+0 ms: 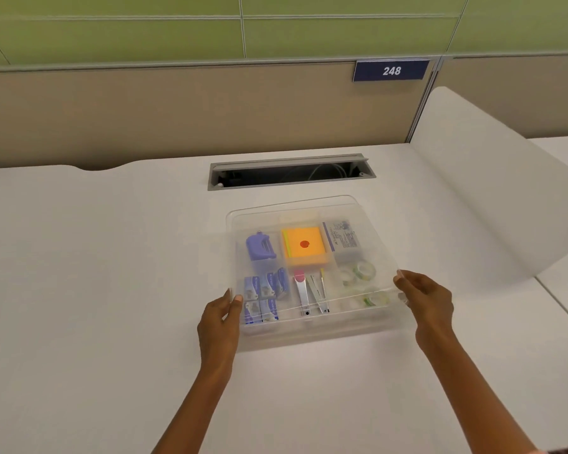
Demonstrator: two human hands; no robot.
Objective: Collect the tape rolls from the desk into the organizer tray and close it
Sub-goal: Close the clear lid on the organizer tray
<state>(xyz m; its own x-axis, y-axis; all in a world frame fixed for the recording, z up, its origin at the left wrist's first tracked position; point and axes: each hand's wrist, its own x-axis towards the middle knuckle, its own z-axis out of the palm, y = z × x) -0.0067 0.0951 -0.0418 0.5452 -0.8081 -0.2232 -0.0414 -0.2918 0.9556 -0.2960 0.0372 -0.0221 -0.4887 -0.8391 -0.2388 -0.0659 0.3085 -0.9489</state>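
Your white table (79, 257) runs to a tan partition (145, 109) at 12 o'clock, bare on both sides. Your left hand (218, 317) and right hand (428, 301) fingers pinch the clear lid (309, 211) over the tray (309, 335); tape rolls (358, 273) sit inside at 3 o'clock.

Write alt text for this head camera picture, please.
Two bare hands, left hand and right hand, hold a clear lid tilted over an organizer tray on a white desk; tape rolls lie in its right compartments.

We see an orange sticky-note pad (305, 245) with a red dot (304, 244). At its nine o'clock lies a purple stapler (259, 246); the desk (95, 257) is white.
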